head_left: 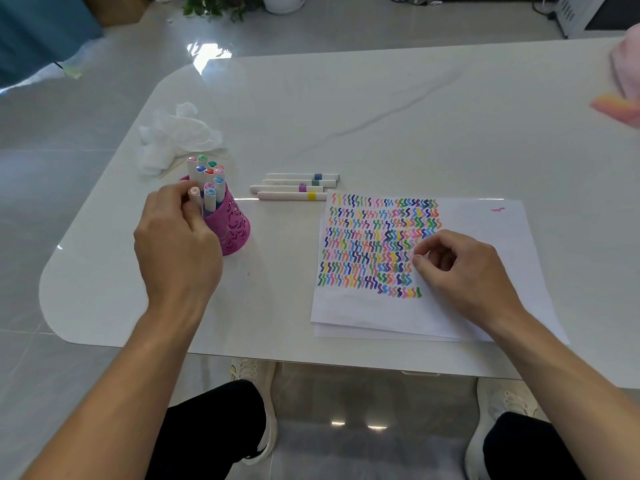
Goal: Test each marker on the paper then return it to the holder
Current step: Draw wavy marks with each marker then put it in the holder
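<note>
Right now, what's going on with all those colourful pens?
A person is sitting at a white table trying out markers. Their left hand pinches a pale pink marker at the purple holder, which is packed with other markers. Their right hand rests on the paper, holding nothing. The paper is already covered in rows of coloured squiggles. Four markers lie side by side on the table between the holder and the paper.
</note>
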Demonstrator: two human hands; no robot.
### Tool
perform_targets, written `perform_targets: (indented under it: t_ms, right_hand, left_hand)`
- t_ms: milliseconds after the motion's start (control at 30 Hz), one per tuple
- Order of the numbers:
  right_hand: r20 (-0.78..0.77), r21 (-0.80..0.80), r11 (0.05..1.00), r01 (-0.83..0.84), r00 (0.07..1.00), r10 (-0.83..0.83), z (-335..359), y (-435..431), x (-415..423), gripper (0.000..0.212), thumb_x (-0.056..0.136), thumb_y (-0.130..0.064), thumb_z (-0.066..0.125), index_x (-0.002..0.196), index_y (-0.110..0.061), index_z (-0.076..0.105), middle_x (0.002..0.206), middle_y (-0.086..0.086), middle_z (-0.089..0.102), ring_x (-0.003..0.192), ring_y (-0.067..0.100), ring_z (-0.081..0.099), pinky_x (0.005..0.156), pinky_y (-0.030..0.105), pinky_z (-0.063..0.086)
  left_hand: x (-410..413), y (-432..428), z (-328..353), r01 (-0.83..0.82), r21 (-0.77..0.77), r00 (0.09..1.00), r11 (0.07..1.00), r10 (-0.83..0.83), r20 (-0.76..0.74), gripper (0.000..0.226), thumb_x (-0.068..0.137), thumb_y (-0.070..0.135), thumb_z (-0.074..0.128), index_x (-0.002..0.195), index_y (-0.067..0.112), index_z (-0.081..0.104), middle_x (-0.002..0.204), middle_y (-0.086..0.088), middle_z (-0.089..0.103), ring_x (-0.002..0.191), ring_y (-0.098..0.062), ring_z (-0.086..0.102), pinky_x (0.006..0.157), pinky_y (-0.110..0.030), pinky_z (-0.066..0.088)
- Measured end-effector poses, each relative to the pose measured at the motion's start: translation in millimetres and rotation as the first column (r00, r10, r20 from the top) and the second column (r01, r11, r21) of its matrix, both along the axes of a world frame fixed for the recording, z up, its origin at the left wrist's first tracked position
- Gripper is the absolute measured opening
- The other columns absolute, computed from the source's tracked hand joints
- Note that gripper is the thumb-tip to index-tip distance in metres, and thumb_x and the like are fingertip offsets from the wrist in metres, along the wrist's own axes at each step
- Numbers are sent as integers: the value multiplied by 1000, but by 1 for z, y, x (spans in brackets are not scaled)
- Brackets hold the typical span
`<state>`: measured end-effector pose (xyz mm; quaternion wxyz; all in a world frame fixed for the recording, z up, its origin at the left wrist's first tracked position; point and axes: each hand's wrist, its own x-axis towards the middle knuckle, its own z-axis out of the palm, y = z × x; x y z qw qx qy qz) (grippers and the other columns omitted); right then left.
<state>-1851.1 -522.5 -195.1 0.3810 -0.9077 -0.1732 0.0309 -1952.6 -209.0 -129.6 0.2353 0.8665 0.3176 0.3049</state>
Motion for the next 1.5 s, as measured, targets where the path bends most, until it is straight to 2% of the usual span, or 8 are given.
perform_targets:
  t_ms: [133, 400, 633, 800, 933, 1133, 1367, 1500]
  right_hand:
    - [0, 3, 1000, 4, 1000, -4, 0, 1, 0, 10, 88, -14, 78, 83, -22, 73, 72, -9, 67, 67, 10, 61, 63, 21, 44]
    - [-2, 10, 1000, 9, 1000, -9, -1, 1, 1, 11, 87, -14, 78, 83, -23, 72, 72, -9, 66, 67, 9, 61, 64, 25, 47]
    - [5, 8, 1000, 14, 1000, -14, -1, 1, 1, 10, 87, -14, 78, 83, -22, 73, 73, -9, 66, 68, 9, 60, 65, 26, 48]
    - [20, 3, 1000, 4, 1000, -4, 0, 0, -2, 9, 89, -13, 77, 85, -20, 73, 75, -10, 65, 69, 7, 60, 66, 21, 46]
    - [32, -9, 1000, -8, 999, 9, 0, -1, -5, 8, 89, -13, 77, 86, -19, 72, 76, -15, 61, 69, 3, 57, 65, 10, 40]
    - [27, -10, 1000, 14, 1000, -13, 1, -5, -6, 8, 89, -12, 76, 84, -18, 72, 76, -13, 61, 70, 3, 57, 66, 14, 42]
    - [19, -10, 1000, 26, 999, -26, 1, -10, -5, 8, 90, -12, 75, 85, -18, 72, 76, -13, 61, 70, 1, 57, 65, 8, 40]
    - [18, -15, 1000, 26, 999, -26, 0, -11, -5, 8, 89, -12, 75, 85, -18, 72, 76, -15, 60, 69, 0, 56, 65, 5, 39]
  left_hand:
    - [0, -6, 4, 40, 87, 997, 995, -44, 55, 36, 97, 7, 50, 132, 15, 57, 127, -6, 60, 114, -19, 56, 95, -18, 42]
    - [1, -22, 5, 157, 236, 976, 959, -188, 112, 32, 94, 10, 60, 126, 7, 58, 121, -11, 60, 110, -24, 54, 93, -15, 38]
    - [17, -47, -7, 395, 224, 915, 891, -402, -13, 18, 95, 7, 61, 111, 9, 68, 103, -4, 65, 98, -21, 58, 85, -30, 47]
    - [32, -60, -29, 472, 22, 855, 881, -451, -255, 26, 102, 22, 55, 127, 21, 64, 129, 4, 63, 121, -16, 54, 96, -34, 48]
    - [46, -61, -41, 468, -40, 789, 883, -438, -431, 46, 107, 27, 44, 152, 21, 41, 161, 7, 36, 147, -17, 32, 115, -41, 35]
    - [64, -56, -50, 472, -90, 746, 877, -452, -489, 56, 110, 32, 32, 162, 24, 15, 169, 9, 8, 155, -10, 5, 123, -38, 15]
    - [74, -55, -60, 461, -40, 754, 886, -415, -509, 51, 110, 27, 29, 160, 19, 24, 167, 2, 20, 155, -16, 14, 123, -38, 16]
    - [74, -62, -60, 433, 49, 812, 900, -366, -455, 47, 107, 20, 38, 153, 14, 40, 152, -7, 45, 140, -30, 37, 112, -46, 31]
